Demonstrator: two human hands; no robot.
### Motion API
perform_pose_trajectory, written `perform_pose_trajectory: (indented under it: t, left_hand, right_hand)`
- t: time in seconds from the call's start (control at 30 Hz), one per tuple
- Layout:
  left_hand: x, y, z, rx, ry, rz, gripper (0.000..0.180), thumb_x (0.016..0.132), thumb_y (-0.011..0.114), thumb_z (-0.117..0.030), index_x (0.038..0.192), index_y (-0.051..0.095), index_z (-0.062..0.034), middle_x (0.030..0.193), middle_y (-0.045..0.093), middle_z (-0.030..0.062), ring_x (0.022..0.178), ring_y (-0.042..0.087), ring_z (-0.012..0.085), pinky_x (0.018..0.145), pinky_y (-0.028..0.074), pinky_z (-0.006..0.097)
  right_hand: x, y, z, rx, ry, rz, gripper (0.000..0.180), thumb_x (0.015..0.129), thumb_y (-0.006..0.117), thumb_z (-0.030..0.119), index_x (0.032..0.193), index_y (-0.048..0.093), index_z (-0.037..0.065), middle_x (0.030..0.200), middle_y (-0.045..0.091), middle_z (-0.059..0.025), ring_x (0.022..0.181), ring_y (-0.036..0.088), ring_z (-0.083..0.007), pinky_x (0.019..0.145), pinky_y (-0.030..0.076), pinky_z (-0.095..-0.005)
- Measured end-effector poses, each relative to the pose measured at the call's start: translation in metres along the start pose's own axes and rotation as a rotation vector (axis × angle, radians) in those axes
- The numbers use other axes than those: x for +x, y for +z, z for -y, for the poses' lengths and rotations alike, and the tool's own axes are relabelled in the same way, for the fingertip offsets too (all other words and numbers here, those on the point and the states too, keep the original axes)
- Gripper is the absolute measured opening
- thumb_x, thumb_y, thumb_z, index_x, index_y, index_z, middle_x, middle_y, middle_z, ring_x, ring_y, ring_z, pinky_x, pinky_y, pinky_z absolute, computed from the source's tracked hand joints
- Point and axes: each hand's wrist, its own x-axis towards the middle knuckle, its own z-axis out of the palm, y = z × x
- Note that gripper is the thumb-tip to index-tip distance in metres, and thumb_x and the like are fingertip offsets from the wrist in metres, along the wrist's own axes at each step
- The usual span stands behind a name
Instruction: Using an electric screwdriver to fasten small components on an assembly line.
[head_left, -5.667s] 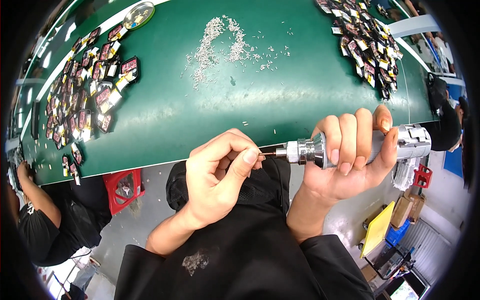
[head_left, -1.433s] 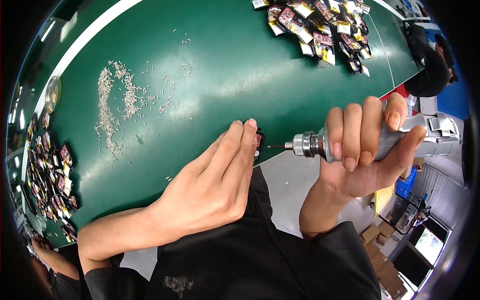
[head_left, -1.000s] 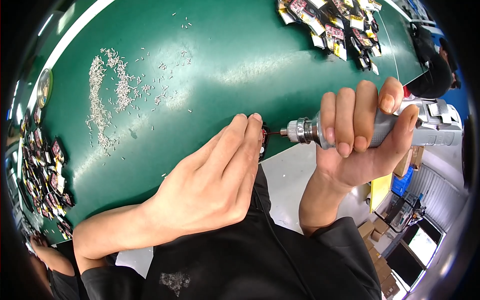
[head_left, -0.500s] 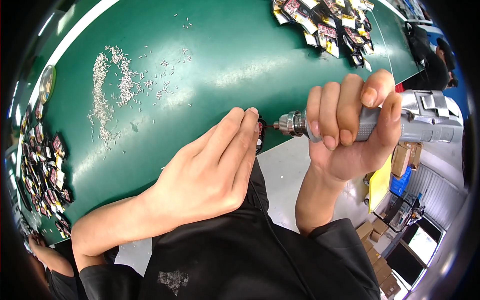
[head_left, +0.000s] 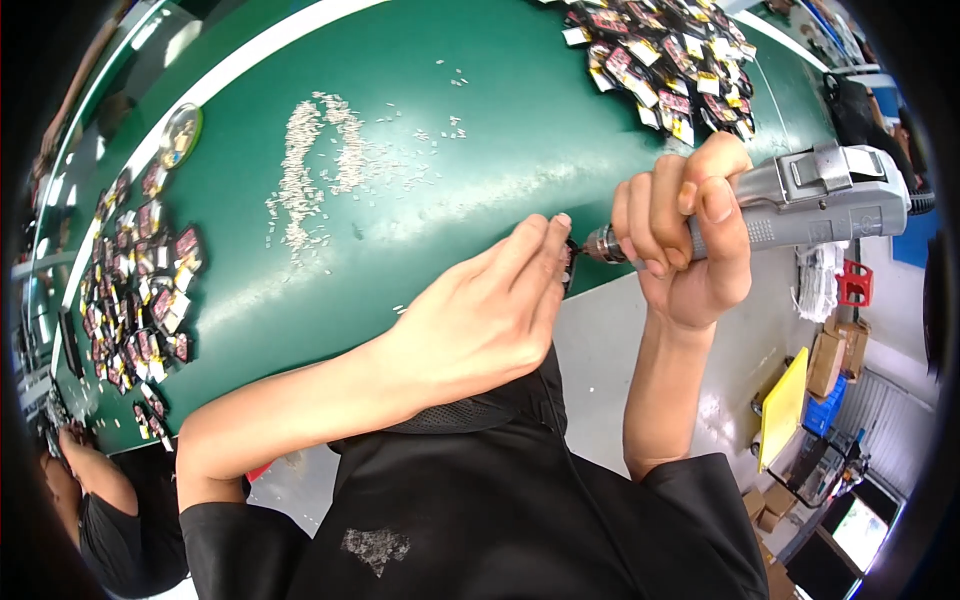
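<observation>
My left hand (head_left: 480, 310) lies on its side at the near table edge, fingers straight and pressed together against a small black part (head_left: 570, 266), most of which it hides. My right hand (head_left: 690, 230) is wrapped around a grey electric screwdriver (head_left: 830, 205), held level and pointing left. Its metal nose is right up at the part's right side; the bit's tip is too small to make out. Beyond my left hand, many small pale screws (head_left: 300, 180) lie scattered on the green table (head_left: 480, 130).
A heap of black parts with red boards and white and yellow tabs (head_left: 660, 60) is at the far right. Another such heap (head_left: 140, 290) lies left, near a round green-rimmed dish (head_left: 181, 136). At lower left is another person's arm (head_left: 105, 480). A yellow panel (head_left: 783, 410) stands right.
The view has shifted, so the table's contents appear farther right. The screwdriver's nose has come closer to the black part, and less of the bit shows. Both hands keep their grip.
</observation>
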Motion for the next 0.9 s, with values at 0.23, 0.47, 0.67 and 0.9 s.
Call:
perform_pose_trajectory:
  t: [0.23,0.47,0.67,0.9]
  left_hand:
    - [-0.023,-0.006,-0.006,0.006,0.012,-0.101,0.038,0.067,0.059,-0.01,0.096,0.061,0.0151,0.11,0.059,0.0236,0.105,0.054,0.0318,0.088,0.048,0.035]
    - [-0.146,-0.103,0.055,0.304,-0.811,-0.315,0.048,0.071,0.061,0.01,0.117,0.057,-0.0012,0.114,0.059,0.0143,0.104,0.054,0.0328,0.089,0.045,0.041]
    - [-0.214,-0.132,0.073,0.716,-1.063,-0.148,0.035,0.087,0.052,0.0,0.122,0.053,0.0008,0.127,0.052,0.0169,0.119,0.045,0.0346,0.099,0.037,0.043]
    - [-0.125,-0.08,0.057,0.143,-0.684,-0.235,0.027,0.069,0.07,0.004,0.095,0.062,0.0004,0.095,0.059,0.0104,0.089,0.058,0.0281,0.075,0.047,0.037]
  right_hand:
    - [-0.007,-0.005,0.013,0.237,-0.094,-0.006,0.03,0.092,0.057,0.033,0.096,0.041,0.008,0.048,0.034,0.0062,0.036,0.032,-0.004,0.039,0.03,-0.0194]
    - [-0.029,-0.002,-0.008,0.432,-0.065,-0.226,0.021,0.097,0.048,0.028,0.092,0.04,0.009,0.047,0.031,0.0045,0.035,0.028,-0.0048,0.038,0.029,-0.0193]
    - [-0.031,0.013,-0.028,0.56,0.008,-0.284,0.018,0.099,0.043,0.025,0.092,0.04,0.008,0.05,0.032,0.0034,0.038,0.03,-0.0063,0.042,0.033,-0.0225]
    - [-0.037,0.011,-0.032,0.623,0.025,-0.322,0.017,0.098,0.044,0.024,0.092,0.043,0.008,0.05,0.033,0.0032,0.039,0.03,-0.0063,0.043,0.033,-0.0233]
